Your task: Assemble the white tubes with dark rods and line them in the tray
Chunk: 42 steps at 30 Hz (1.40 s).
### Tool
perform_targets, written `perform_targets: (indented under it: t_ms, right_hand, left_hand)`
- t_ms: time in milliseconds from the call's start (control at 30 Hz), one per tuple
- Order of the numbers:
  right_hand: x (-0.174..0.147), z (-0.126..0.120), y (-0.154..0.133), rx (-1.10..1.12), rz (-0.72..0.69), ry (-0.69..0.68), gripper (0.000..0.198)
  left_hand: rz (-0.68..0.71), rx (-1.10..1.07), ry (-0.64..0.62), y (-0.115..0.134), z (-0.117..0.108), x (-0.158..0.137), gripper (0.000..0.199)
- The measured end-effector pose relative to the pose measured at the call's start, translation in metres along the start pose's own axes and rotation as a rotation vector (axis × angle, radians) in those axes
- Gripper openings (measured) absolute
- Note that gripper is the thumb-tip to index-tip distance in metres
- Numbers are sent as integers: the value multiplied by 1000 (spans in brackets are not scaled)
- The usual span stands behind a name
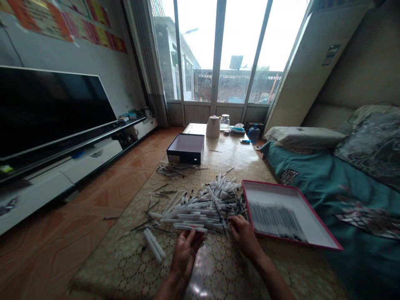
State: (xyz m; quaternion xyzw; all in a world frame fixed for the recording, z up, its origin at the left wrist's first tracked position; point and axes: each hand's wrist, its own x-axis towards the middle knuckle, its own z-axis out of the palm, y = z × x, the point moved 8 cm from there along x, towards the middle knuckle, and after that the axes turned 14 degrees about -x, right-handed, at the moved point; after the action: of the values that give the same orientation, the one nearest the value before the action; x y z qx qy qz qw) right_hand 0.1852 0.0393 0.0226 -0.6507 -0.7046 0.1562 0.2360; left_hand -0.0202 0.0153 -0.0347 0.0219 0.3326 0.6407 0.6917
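Observation:
A heap of white pen barrels [196,204] mixed with thin dark pen refills [233,198] is spread over the table in front of me. At its near edge my left hand [184,252] has thumb and fingers closed on a white pen barrel [200,229], held roughly level. My right hand [243,234] is at the heap's right side, fingers pinched together; what they grip is too small to make out. Beside it lies a red-rimmed shallow box lid [315,216] with a row of dark-and-clear pens [276,218] inside. Two loose white tubes [154,245] lie left of my left hand.
A dark open box [184,158] stands farther back on the table [125,266], near a smaller pile of thin sticks [175,170]. A cream kettle [213,127], a glass jar [224,123] and a tissue pack [238,128] are at the far end. A teal-covered bed [300,171] borders the right.

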Motion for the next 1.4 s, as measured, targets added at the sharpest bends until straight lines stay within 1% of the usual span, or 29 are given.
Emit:
perform_targets:
  t_ms: [33, 67, 133, 200, 267, 333, 433, 533, 633, 733, 1000, 1233, 1333, 1400]
  right_hand:
    - [-1, 1, 0, 169, 16, 27, 17]
    - [-3, 4, 0, 334, 46, 44, 18]
    - [-11, 17, -1, 607, 144, 55, 30]
    - [-21, 33, -5, 764, 239, 71, 36]
    - [-28, 46, -13, 828, 271, 92, 37]
    - [-32, 54, -20, 845, 257, 113, 34]
    - [-31, 57, -26, 853, 215, 132, 27]
    - [-30, 55, -29, 830, 162, 124, 21]
    - [-30, 51, -34, 753, 112, 120, 17]
    - [-31, 49, -36, 708, 96, 135, 17]
    - [-31, 49, -37, 673, 69, 159, 20]
    - [-32, 55, -35, 641, 137, 124, 30]
    - [-33, 53, -39, 568, 113, 136, 39]
    - [-33, 51, -42, 534, 88, 142, 43]
  left_hand:
    - [3, -2, -1, 0, 0, 0, 16]
    - [6, -3, -1, 0, 0, -1, 17]
    - [13, -4, -3, 0, -1, -1, 17]
    - [18, 1, -8, 0, -1, 0, 17]
    - [23, 8, -11, -1, 0, 0, 17]
    - [34, 14, -14, -1, 1, 1, 18]
    - [43, 20, -27, -1, 3, 0, 19]
    - [38, 27, -26, -1, 4, -1, 20]
    - [31, 32, -36, -1, 5, -1, 20]
    - [24, 34, -47, -1, 5, -1, 20]
    - [4, 48, -62, -1, 7, -4, 22]
    - [-36, 43, -85, -1, 8, -7, 25]
    - [-55, 46, -109, -2, 8, -7, 25]
    - [-55, 40, -102, -2, 7, -7, 25]
